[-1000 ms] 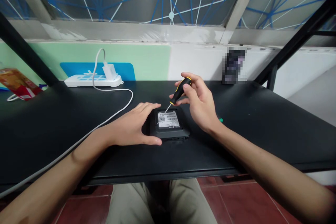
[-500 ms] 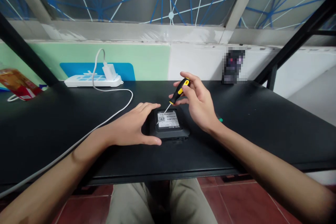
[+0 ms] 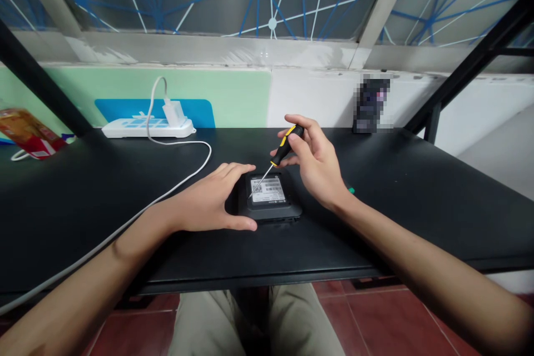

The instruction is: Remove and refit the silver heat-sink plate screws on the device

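A flat black electronic box (image 3: 271, 212) lies on the black table with a white printed label (image 3: 268, 189) facing up. My left hand (image 3: 217, 194) spans its left side, thumb along the near edge and fingers at the far edge, steadying it. In my right hand (image 3: 315, 158) is a screwdriver (image 3: 287, 143) with a black and yellow handle, held between thumb and fingers. Its thin metal shaft slants down to the left, and the tip meets the box near the label's left edge. What sits under the tip is too small to make out.
A white power strip (image 3: 125, 129) with a plugged-in charger (image 3: 174, 114) stands at the back left; its white cable (image 3: 183, 181) runs beside my left arm. A red and orange packet (image 3: 31, 133) is far left. Something small and green (image 3: 351, 190) lies behind my right wrist. A pixelated dark object (image 3: 370, 104) leans at the back wall.
The screwdriver handle has turned in my right fingers: its yellow patch has gone from the right side to the upper left. My left hand and the box stay put.
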Motion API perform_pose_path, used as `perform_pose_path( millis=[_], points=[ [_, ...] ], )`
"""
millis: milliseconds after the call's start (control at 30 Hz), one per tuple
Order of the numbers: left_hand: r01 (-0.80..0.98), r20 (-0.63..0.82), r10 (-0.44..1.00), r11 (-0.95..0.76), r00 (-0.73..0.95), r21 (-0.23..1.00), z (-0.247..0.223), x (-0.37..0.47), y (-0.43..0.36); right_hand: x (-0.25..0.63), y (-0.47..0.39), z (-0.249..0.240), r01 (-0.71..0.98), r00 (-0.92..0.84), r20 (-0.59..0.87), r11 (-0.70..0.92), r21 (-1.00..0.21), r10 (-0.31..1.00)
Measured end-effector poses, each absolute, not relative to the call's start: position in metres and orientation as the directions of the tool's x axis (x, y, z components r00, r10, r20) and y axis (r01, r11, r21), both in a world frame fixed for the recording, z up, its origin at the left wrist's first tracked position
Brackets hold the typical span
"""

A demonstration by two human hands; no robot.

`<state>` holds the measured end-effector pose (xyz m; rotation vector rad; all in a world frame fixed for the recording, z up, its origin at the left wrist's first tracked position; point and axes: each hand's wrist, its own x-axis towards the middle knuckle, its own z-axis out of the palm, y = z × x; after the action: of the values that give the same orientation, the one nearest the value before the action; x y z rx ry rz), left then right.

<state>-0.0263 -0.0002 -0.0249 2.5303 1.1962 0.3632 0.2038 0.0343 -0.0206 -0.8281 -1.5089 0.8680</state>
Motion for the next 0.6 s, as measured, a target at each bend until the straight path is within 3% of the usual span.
perform_pose_path(
  millis=[467,600],
  points=[
    [0.706,0.088,0.786,-0.593,0.612,0.387,-0.0240,-0.0264,-0.0003,0.2038,0.0359,-0.0233,0.030,-0.113,0.526,0.532,-0.846,0.843],
    [0.706,0.087,0.787,-0.591,0.611,0.391,-0.0241,-0.0266,-0.0003,0.2042,0.0344,-0.0218,0.039,-0.143,0.476,0.485,-0.874,0.868]
  ],
)
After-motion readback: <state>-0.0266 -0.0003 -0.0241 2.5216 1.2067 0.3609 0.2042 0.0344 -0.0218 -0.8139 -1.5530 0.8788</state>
